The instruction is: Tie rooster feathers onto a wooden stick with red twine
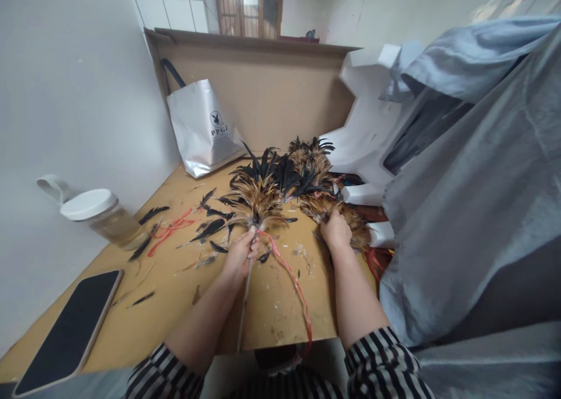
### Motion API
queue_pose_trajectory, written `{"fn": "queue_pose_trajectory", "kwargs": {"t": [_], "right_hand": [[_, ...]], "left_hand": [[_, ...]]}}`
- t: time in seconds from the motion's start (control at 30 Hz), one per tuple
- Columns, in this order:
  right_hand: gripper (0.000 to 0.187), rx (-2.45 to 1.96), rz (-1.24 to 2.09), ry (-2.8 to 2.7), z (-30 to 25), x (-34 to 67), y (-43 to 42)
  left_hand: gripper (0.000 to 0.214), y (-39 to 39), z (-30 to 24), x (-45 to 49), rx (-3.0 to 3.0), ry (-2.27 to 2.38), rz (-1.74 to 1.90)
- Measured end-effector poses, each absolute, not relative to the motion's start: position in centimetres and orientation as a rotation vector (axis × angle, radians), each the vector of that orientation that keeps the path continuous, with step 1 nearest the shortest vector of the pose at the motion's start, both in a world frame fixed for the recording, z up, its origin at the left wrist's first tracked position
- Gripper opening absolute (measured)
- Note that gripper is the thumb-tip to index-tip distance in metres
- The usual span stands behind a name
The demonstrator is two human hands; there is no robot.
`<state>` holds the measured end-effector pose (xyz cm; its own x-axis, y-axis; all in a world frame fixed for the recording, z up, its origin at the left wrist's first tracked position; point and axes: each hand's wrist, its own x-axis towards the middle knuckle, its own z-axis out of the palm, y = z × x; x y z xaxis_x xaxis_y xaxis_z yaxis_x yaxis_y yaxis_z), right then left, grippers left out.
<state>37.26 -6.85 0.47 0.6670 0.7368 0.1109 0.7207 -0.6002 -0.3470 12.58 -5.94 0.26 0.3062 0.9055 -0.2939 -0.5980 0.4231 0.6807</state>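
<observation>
My left hand [241,253] is closed around a thin stick [243,305] just below a fan of brown and black feathers [258,197] bound to it. A red cord [293,282] runs from that binding point down over the board's front edge. My right hand [335,231] is closed on a clump of brown feathers [326,206] in the feather pile [307,165] to the right. Both forearms come up from striped sleeves at the bottom.
A wooden board [272,311] serves as the work surface. Loose black feathers [208,229] and red cord scraps [170,229] lie left. A lidded jar [105,218], a phone [70,329], a silver bag [204,127], white foam pieces [368,130] and grey cloth [482,171] surround it.
</observation>
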Motion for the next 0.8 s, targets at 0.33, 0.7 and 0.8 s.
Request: {"fn": "queue_pose_trajectory", "kwargs": {"t": [0.33,0.7,0.8], "right_hand": [[0.038,-2.475,0.191,-1.041,0.3,38.4,-6.8],[0.039,-1.361,0.598,-0.439,0.5,38.8,-6.1],[0.033,-1.016,0.895,-0.399,1.2,37.9,-6.3]], "left_hand": [[0.029,-5.9,0.1,12.5,0.503,0.701,1.037],[0.029,-5.8,0.1,12.4,0.514,0.69,1.038],[0.03,-5.6,-0.1,12.2,0.528,0.698,1.05]]}}
